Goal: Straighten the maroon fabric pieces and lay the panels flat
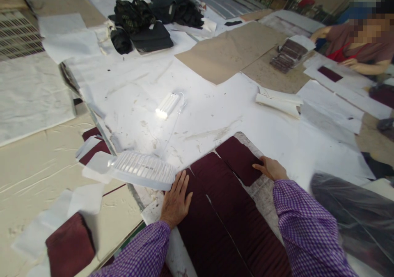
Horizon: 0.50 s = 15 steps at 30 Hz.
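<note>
My left hand (177, 199) lies flat on the left edge of long dark maroon fabric pieces (227, 211), fingers together but stretched out. At the far right end of the layout, my right hand (271, 168) pinches the edge of a smaller maroon fabric panel (238, 158) between thumb and fingers. That panel rests on a grey, rough-looking sheet (261, 193), beside the longer rows. Narrow pale gaps run between the rows. A white slatted plastic lamp-like object (143, 169) touches or nearly touches my left fingertips.
A lit white lamp (168, 104) with a cord lies mid-table. Dark garments (147, 22) are heaped at the back. Brown paper (227, 51) covers the far right, where a co-worker (360, 47) sits by stacked pieces (291, 53). Folded maroon cloth (70, 244) lies lower left; plastic-covered material (351, 219) lower right.
</note>
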Motion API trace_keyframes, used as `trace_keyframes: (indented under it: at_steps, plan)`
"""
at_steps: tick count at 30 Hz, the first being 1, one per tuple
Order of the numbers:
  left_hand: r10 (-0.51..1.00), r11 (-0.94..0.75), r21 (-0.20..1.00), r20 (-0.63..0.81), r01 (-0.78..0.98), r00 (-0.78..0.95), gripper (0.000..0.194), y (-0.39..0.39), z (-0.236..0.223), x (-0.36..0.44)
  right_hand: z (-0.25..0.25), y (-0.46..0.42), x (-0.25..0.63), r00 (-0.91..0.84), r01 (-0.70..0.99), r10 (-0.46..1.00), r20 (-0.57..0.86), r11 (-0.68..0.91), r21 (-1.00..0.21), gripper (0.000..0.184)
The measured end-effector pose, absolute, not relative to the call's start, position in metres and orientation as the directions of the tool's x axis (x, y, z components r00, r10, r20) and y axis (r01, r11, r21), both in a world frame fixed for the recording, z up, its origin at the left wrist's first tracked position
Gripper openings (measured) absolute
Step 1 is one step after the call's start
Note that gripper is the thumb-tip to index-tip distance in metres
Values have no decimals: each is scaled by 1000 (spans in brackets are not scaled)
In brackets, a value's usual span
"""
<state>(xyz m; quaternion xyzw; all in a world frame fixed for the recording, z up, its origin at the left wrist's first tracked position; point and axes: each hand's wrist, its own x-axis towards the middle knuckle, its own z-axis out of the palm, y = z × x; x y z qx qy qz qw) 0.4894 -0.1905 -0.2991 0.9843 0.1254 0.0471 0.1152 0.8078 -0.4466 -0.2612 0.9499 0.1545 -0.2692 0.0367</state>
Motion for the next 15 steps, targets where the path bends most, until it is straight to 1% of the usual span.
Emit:
trace_keyframes:
  at_steps: [2,5,10,15]
  plan:
    - [261,-940,245,64,238,963,53,-190,-299,489,-260,-449,803,836,258,231,-498,-966,-15,43]
    - [267,-938,245,58,245,962,53,-190,-298,489,-256,-454,796,845,192,200,-495,-979,-67,48]
    - [256,-943,234,63,235,965,53,-189,-296,490,-253,-465,785,841,153,219,-495,-973,-170,40]
    - [262,-942,233,59,242,963,53,-190,-298,490,-252,-473,783,835,169,276,-476,-952,-256,36]
